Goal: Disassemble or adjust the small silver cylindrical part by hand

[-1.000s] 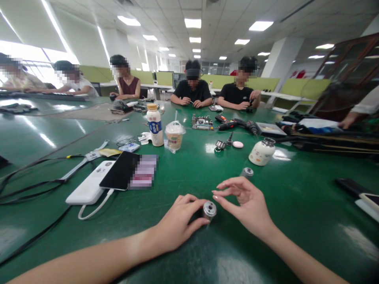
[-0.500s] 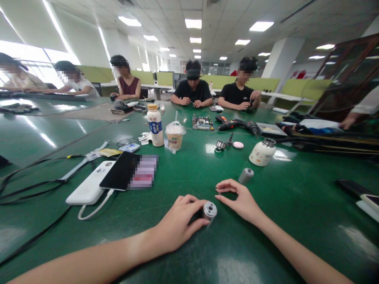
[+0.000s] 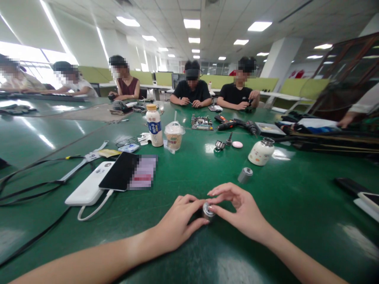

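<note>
My left hand (image 3: 182, 221) grips a small silver metal cylinder (image 3: 208, 213) between thumb and fingers, upright on the green table (image 3: 166, 260). From the right, my right hand (image 3: 241, 211) reaches over its top, thumb and fingertips curled close together at the upper face. Whether those fingertips hold something small cannot be made out. A second metal cylinder (image 3: 245, 175) stands farther back, just beyond my right hand.
A white power bank (image 3: 89, 185) and black phone (image 3: 118, 173) lie left. Behind are a bottle (image 3: 154, 128), a plastic cup (image 3: 173, 138), a circuit board (image 3: 201, 122), a power drill (image 3: 226, 124) and a white jar (image 3: 260, 153). Several people sit across the table.
My right hand has moved left, bringing its fingertips to the top of the cylinder. My left hand keeps its hold on the cylinder.
</note>
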`<move>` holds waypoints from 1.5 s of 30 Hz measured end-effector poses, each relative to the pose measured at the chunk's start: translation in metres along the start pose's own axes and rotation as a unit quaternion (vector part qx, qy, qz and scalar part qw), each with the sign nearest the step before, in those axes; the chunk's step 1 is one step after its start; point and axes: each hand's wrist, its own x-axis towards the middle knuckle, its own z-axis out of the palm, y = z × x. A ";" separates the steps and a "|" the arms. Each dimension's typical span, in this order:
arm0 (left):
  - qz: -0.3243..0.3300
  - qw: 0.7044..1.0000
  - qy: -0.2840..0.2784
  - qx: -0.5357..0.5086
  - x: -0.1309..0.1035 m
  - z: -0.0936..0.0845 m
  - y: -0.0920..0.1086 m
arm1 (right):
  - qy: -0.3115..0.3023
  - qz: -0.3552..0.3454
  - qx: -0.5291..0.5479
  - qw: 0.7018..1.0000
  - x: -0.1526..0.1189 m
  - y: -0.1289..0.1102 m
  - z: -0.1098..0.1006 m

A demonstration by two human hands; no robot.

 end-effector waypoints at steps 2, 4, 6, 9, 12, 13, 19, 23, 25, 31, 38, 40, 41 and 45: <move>0.001 1.000 0.003 -0.001 0.000 0.000 0.000 | -0.001 -0.008 -0.029 1.000 -0.002 -0.001 0.002; 0.001 1.000 0.004 -0.003 0.000 0.000 0.000 | 0.000 -0.017 -0.045 0.999 -0.002 -0.001 0.002; 0.001 1.000 0.005 -0.004 0.000 0.000 0.000 | -0.002 -0.023 -0.055 0.998 -0.002 -0.002 0.003; 0.002 1.000 0.004 -0.004 0.000 0.000 0.000 | -0.011 -0.024 -0.067 0.997 -0.003 -0.004 0.003; 0.000 1.000 0.001 -0.002 0.000 0.000 0.001 | -0.018 -0.019 -0.075 0.997 -0.004 -0.005 0.004; 0.000 1.000 0.000 -0.002 0.000 0.000 0.001 | -0.019 -0.018 -0.080 0.996 -0.004 -0.005 0.003; 0.001 1.000 -0.003 -0.008 0.000 -0.001 0.001 | -0.017 -0.015 -0.119 0.993 -0.005 -0.005 0.003; 0.002 1.000 0.000 -0.010 0.001 -0.001 0.000 | -0.008 -0.013 -0.115 0.993 -0.006 -0.004 0.004; 0.001 1.000 0.000 -0.009 0.001 -0.001 0.000 | -0.001 -0.014 -0.113 0.993 -0.007 -0.005 0.005; 0.001 1.000 0.000 -0.010 0.001 -0.001 0.001 | 0.027 -0.027 -0.118 0.992 -0.007 -0.006 0.008; -0.003 1.000 -0.006 -0.004 0.001 -0.002 0.001 | 0.025 -0.020 -0.088 0.996 -0.008 -0.003 0.009; -0.004 1.000 -0.007 -0.002 0.001 -0.001 0.001 | 0.011 -0.046 -0.080 0.996 -0.008 -0.002 0.009; -0.004 1.000 -0.007 -0.001 0.001 -0.001 0.001 | 0.002 -0.058 -0.077 0.995 -0.008 -0.001 0.009; -0.001 1.000 -0.005 0.000 0.001 0.000 0.001 | -0.025 -0.075 -0.066 0.995 -0.009 -0.001 0.010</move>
